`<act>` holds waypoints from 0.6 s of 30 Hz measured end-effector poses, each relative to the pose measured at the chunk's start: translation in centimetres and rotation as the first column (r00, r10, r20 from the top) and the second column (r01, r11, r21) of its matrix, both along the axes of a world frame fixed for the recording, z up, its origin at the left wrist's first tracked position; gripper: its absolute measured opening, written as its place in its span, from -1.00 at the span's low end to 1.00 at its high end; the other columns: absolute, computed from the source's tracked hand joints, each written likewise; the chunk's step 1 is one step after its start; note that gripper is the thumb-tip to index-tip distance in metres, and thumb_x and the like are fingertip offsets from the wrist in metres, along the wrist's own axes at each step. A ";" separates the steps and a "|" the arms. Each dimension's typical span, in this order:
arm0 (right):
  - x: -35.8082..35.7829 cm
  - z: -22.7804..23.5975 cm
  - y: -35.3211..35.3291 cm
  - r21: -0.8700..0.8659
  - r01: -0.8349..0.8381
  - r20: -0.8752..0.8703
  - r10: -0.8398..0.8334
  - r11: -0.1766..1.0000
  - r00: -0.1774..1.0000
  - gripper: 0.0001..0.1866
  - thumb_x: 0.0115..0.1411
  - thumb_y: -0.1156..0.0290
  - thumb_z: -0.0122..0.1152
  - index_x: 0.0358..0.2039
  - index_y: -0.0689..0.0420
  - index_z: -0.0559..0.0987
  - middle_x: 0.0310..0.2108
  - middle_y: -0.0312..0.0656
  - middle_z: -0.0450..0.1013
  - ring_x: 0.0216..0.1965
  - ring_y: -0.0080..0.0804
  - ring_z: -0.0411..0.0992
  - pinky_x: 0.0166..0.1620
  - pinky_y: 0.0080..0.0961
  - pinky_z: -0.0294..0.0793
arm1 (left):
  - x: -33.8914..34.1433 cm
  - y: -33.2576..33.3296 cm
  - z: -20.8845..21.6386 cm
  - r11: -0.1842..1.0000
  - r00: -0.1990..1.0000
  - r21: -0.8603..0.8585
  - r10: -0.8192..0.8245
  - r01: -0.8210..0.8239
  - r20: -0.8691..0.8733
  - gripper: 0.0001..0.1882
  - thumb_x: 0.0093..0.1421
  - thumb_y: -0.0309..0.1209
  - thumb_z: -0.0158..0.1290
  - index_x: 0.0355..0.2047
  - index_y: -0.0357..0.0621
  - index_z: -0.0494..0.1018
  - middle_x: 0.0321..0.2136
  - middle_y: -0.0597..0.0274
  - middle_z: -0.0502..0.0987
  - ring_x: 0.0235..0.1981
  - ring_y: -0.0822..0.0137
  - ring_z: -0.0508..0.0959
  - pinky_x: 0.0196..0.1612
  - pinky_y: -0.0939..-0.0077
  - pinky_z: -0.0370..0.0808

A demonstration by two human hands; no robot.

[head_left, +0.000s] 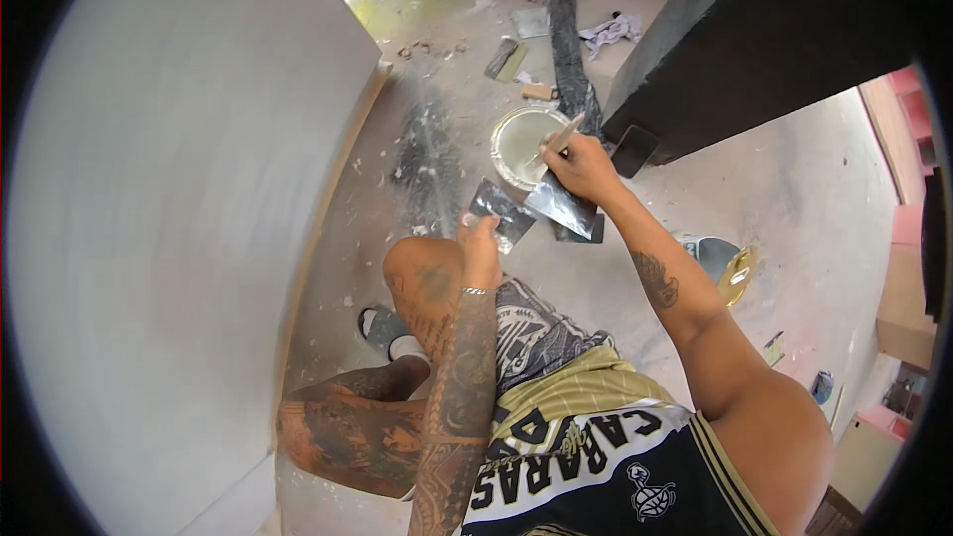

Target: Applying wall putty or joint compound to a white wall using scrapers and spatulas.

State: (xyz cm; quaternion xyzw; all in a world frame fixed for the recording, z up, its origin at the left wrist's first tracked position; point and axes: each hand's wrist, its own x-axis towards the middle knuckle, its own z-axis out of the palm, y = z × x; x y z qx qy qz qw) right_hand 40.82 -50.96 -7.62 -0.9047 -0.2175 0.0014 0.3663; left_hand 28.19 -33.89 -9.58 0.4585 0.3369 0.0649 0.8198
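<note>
Directly in front of me stands a round white bucket (495, 144) with pale, wet-looking material inside. Over its right rim, my right hand (584, 167) is closed on a pale stick-like tool (568, 131); the tool's lower part cannot be made out. Just below that hand shows a shiny metal blade (562, 204) with whitish smears; whether the same hand also grips it, I cannot tell. My left hand (481, 246), near my raised knee, pinches a dark flat scraper blade (504, 210) marked with white paste. The two blades are close together, edge to edge.
A pale wall panel (189, 208) rises on my left, and a dark block-like structure (735, 60) at upper right. A phone-like dark slab (635, 150) leans there. Beyond the bucket lie a black plastic bundle (566, 30), a scraper (506, 59) and a cloth (611, 33). Another bucket (713, 255) is right.
</note>
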 end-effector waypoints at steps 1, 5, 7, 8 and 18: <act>0.5 1.6 -0.2 0.056 0.082 -0.125 -0.074 0.995 0.989 -0.70 0.14 0.21 0.17 -0.39 0.24 0.57 -0.40 0.09 0.52 -0.33 0.00 0.51 -0.26 -0.27 0.46 | 0.0 0.5 -0.2 0.993 1.000 -0.117 -0.011 0.014 0.029 -0.77 0.06 -0.59 -0.01 -0.23 -0.27 0.43 -0.34 0.22 0.50 -0.33 0.30 0.52 -0.24 0.41 0.47; 1.8 7.6 -2.6 0.184 0.134 -0.211 -0.094 0.974 0.973 -0.59 0.16 0.13 0.15 -0.25 0.28 0.59 -0.43 0.03 0.55 -0.38 -0.19 0.54 -0.26 -0.35 0.46 | 0.7 0.5 -1.0 0.986 0.987 -0.067 -0.147 0.151 0.064 -0.79 0.09 -0.57 -0.01 -0.23 -0.27 0.44 -0.32 0.24 0.51 -0.30 0.33 0.52 -0.22 0.43 0.47; 1.3 10.9 -3.9 0.185 0.142 -0.221 -0.099 0.972 0.970 -0.61 0.16 0.15 0.16 -0.25 0.28 0.60 -0.43 0.01 0.56 -0.39 -0.26 0.53 -0.26 -0.38 0.46 | 2.0 -0.5 -0.4 0.980 0.979 0.011 -0.198 0.198 0.037 -0.79 0.11 -0.56 -0.01 -0.21 -0.26 0.44 -0.32 0.26 0.50 -0.30 0.35 0.51 -0.23 0.45 0.45; 0.7 13.0 -4.3 0.197 0.140 -0.255 -0.087 0.970 0.963 -0.70 0.18 0.29 0.15 -0.25 0.30 0.58 -0.40 -0.12 0.53 -0.37 -0.41 0.47 -0.23 -0.48 0.43 | 2.3 -0.9 -0.1 0.968 0.973 0.097 -0.233 0.232 -0.006 -0.78 0.12 -0.55 -0.01 -0.19 -0.26 0.44 -0.32 0.27 0.50 -0.29 0.37 0.50 -0.23 0.47 0.44; -3.3 22.2 -6.4 0.374 -0.048 0.101 0.010 0.926 0.995 -0.80 0.15 0.46 0.20 -0.28 0.35 0.55 -0.43 -0.16 0.50 -0.44 -0.55 0.41 -0.35 -0.58 0.41 | 7.9 -1.5 -0.3 0.944 0.928 0.001 -0.324 0.330 -0.183 -0.73 0.29 -0.34 -0.13 -0.06 -0.18 0.35 -0.21 0.18 0.48 -0.25 0.25 0.54 -0.29 0.21 0.51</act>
